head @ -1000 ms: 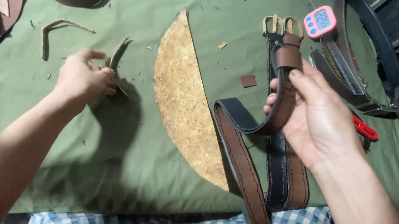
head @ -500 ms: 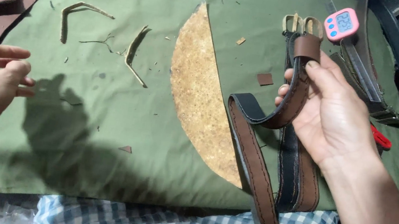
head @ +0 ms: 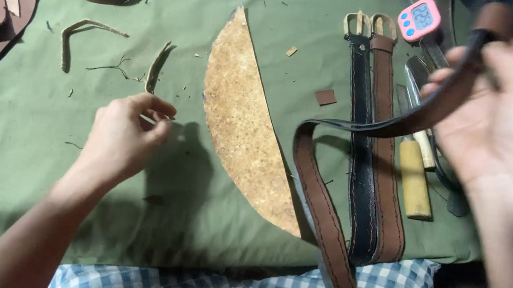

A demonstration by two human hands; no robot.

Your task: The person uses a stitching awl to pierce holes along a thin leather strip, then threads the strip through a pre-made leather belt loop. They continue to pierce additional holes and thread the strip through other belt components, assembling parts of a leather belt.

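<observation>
— What's different with the strap now?

— The long brown leather belt with stitched edges (head: 326, 222) is higher than it was half a second ago. My right hand (head: 495, 132) has lifted its upper end up and away to the right, so the strap now arcs from my fingers down across the edge of the tabletop and trails over my checked lap. My grip there is closed around the belt, fingers wrapped over it; the hand is blurred, so it is moving.

— And the other two belts?

— With mine raised, the black belt (head: 358, 145) and the brown belt beside it (head: 387, 157) lie fully in view, side by side, brass buckles at the far end. They were partly behind my hand before.

— Your left hand?

— My left hand (head: 122, 137) has come back in from the left edge, over the green cloth (head: 58, 202). Fingertips are pinched narrowly together; whether they hold a scrap I cannot tell. It sits just short of a curled leather offcut (head: 158, 67).

— So what do you make of it?

— I judge the belt is being turned over for handling while the left hand tends to trimmings. The semicircular cork board (head: 240, 114) lies between my hands, and the pink digital timer (head: 419, 19) sits beyond the buckles.
</observation>
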